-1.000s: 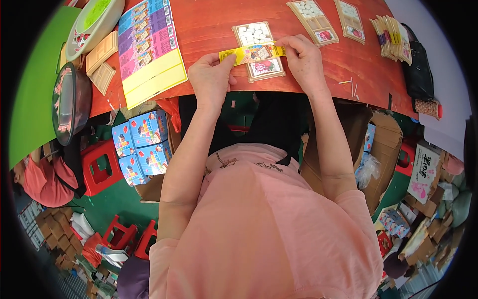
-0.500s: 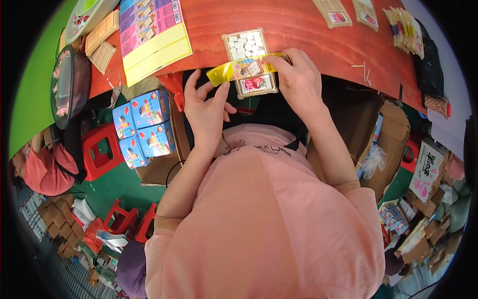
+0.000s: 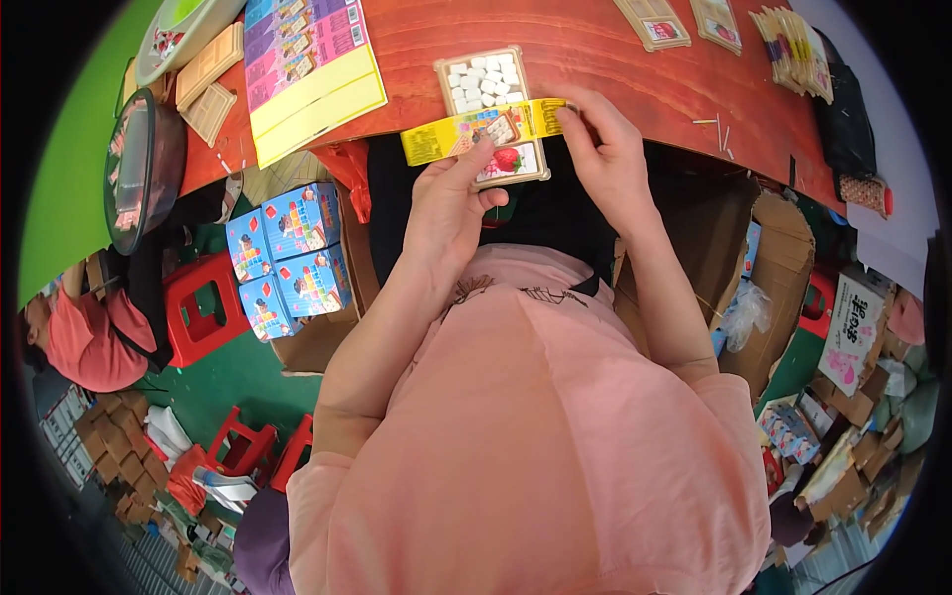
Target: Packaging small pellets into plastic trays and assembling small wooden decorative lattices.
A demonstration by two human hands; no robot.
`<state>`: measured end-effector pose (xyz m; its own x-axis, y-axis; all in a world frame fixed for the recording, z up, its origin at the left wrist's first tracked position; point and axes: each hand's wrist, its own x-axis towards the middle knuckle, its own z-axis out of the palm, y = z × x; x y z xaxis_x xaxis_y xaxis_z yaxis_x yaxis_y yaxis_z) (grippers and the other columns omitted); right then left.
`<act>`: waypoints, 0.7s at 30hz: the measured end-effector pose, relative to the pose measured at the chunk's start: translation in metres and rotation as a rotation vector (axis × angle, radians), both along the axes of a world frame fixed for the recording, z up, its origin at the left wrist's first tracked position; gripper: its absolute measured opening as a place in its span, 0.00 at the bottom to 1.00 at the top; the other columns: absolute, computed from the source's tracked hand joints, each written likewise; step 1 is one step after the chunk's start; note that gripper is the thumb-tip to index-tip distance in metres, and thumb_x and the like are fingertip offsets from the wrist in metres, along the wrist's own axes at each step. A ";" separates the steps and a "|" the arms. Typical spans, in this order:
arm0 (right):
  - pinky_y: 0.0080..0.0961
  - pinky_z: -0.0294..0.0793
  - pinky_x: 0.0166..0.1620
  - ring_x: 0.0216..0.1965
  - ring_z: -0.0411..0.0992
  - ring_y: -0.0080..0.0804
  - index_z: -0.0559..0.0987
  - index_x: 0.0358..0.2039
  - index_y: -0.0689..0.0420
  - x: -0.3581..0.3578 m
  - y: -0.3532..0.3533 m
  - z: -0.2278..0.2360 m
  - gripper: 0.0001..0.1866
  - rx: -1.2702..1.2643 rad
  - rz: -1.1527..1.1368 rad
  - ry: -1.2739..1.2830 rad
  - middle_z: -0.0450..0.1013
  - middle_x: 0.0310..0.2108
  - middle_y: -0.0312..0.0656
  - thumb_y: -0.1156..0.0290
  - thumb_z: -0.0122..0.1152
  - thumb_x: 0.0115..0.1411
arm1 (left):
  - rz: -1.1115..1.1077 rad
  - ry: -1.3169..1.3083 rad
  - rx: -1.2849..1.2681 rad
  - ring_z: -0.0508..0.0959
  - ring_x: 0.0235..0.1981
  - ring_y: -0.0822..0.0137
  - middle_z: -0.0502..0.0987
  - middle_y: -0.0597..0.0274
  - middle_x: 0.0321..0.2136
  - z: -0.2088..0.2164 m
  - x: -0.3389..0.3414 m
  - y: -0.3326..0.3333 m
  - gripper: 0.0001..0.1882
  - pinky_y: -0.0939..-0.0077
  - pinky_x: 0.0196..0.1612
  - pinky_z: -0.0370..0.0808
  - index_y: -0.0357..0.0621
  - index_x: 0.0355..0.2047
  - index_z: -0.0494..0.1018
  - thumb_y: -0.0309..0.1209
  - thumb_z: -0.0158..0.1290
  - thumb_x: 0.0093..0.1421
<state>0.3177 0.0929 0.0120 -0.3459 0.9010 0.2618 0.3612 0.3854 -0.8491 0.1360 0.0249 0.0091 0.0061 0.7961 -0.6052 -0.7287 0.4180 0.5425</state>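
A shallow tan plastic tray (image 3: 444,89) overhangs the table's near edge. Small white pieces (image 3: 486,83) fill its far compartment, and a strawberry picture (image 3: 510,160) shows in the near one. Across the tray's middle lies a yellow printed sticker strip (image 3: 432,145), its left end sticking out past the side. My left hand (image 3: 441,208) grips the tray from the lower left, thumb pressed on the strip and fingers partly hidden underneath. At the strip's right end, the thumb and fingers of my right hand (image 3: 612,164) are closed on it.
Left on the red table (image 3: 407,59) lie a sticker sheet (image 3: 312,119) and stacked trays (image 3: 208,69), beside a dark tub (image 3: 144,169). More trays (image 3: 654,25) and a bundle of packets (image 3: 793,55) are at right. Blue boxes (image 3: 288,263) and cartons (image 3: 778,288) flank my lap.
My left hand has moved right and up from beneath the strip's loose end to grip the tray, thumb on the strip. The strip now lies flatter and straighter across the tray.
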 end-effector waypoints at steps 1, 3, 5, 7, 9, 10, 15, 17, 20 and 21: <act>0.25 0.74 0.36 0.36 0.75 0.27 0.75 0.55 0.55 0.001 -0.003 0.002 0.17 0.004 -0.007 0.001 0.75 0.42 0.39 0.77 0.56 0.65 | 0.032 0.019 0.038 0.81 0.33 0.73 0.82 0.62 0.37 0.007 0.000 -0.002 0.14 0.79 0.26 0.76 0.39 0.45 0.75 0.32 0.61 0.62; 0.21 0.73 0.37 0.39 0.73 0.24 0.62 0.65 0.60 0.002 -0.012 0.007 0.24 -0.379 -0.020 0.510 0.74 0.48 0.42 0.71 0.50 0.70 | 0.056 0.039 0.084 0.81 0.33 0.73 0.82 0.61 0.37 0.020 0.001 -0.001 0.13 0.80 0.25 0.76 0.38 0.45 0.76 0.31 0.60 0.62; 0.22 0.73 0.40 0.42 0.73 0.27 0.52 0.69 0.61 0.000 -0.019 0.010 0.31 -0.480 -0.030 0.677 0.72 0.51 0.46 0.65 0.48 0.71 | 0.102 0.056 0.145 0.82 0.33 0.72 0.82 0.59 0.38 0.027 0.004 0.000 0.13 0.80 0.25 0.78 0.37 0.45 0.77 0.29 0.59 0.63; 0.23 0.73 0.43 0.45 0.73 0.27 0.57 0.67 0.61 -0.001 -0.024 0.007 0.29 -0.601 -0.108 0.725 0.72 0.51 0.44 0.61 0.49 0.71 | 0.107 0.102 0.175 0.82 0.33 0.72 0.82 0.59 0.38 0.034 0.007 0.000 0.13 0.80 0.25 0.78 0.36 0.45 0.76 0.29 0.59 0.63; 0.28 0.73 0.50 0.48 0.73 0.28 0.66 0.60 0.63 -0.014 -0.034 0.012 0.27 -0.674 -0.033 0.792 0.73 0.51 0.42 0.60 0.58 0.67 | 0.114 0.145 0.198 0.82 0.33 0.72 0.82 0.58 0.38 0.035 0.011 0.000 0.13 0.80 0.25 0.78 0.36 0.46 0.76 0.29 0.59 0.63; 0.28 0.72 0.52 0.49 0.73 0.28 0.68 0.58 0.64 -0.020 -0.034 0.018 0.25 -0.741 -0.045 0.735 0.74 0.50 0.42 0.63 0.60 0.66 | 0.103 0.146 0.216 0.81 0.33 0.72 0.82 0.58 0.38 0.033 0.012 0.001 0.13 0.80 0.25 0.79 0.35 0.46 0.76 0.28 0.59 0.63; 0.27 0.71 0.54 0.50 0.74 0.27 0.75 0.50 0.67 -0.032 -0.030 0.013 0.18 -0.875 -0.157 0.897 0.76 0.47 0.43 0.69 0.62 0.65 | 0.058 0.126 0.216 0.81 0.34 0.73 0.81 0.58 0.41 0.035 0.017 0.003 0.13 0.79 0.26 0.80 0.35 0.45 0.76 0.28 0.60 0.62; 0.27 0.71 0.55 0.49 0.74 0.25 0.76 0.50 0.66 -0.032 -0.032 0.013 0.16 -0.813 -0.202 0.965 0.77 0.48 0.44 0.70 0.61 0.66 | 0.114 0.255 0.141 0.78 0.32 0.76 0.80 0.61 0.38 0.042 0.020 0.004 0.12 0.82 0.29 0.77 0.35 0.42 0.76 0.28 0.62 0.60; 0.24 0.73 0.53 0.46 0.76 0.24 0.77 0.49 0.66 -0.028 -0.029 0.013 0.16 -0.696 -0.257 0.831 0.78 0.46 0.43 0.70 0.61 0.66 | 0.213 0.768 0.121 0.74 0.30 0.79 0.77 0.66 0.33 0.016 0.008 -0.009 0.10 0.86 0.31 0.72 0.36 0.39 0.76 0.26 0.63 0.59; 0.24 0.73 0.52 0.45 0.76 0.24 0.78 0.49 0.65 -0.027 -0.029 0.013 0.16 -0.628 -0.262 0.735 0.78 0.45 0.43 0.69 0.61 0.65 | 0.216 0.770 0.116 0.74 0.30 0.79 0.77 0.66 0.33 0.015 0.007 -0.012 0.10 0.86 0.31 0.72 0.36 0.39 0.76 0.26 0.63 0.59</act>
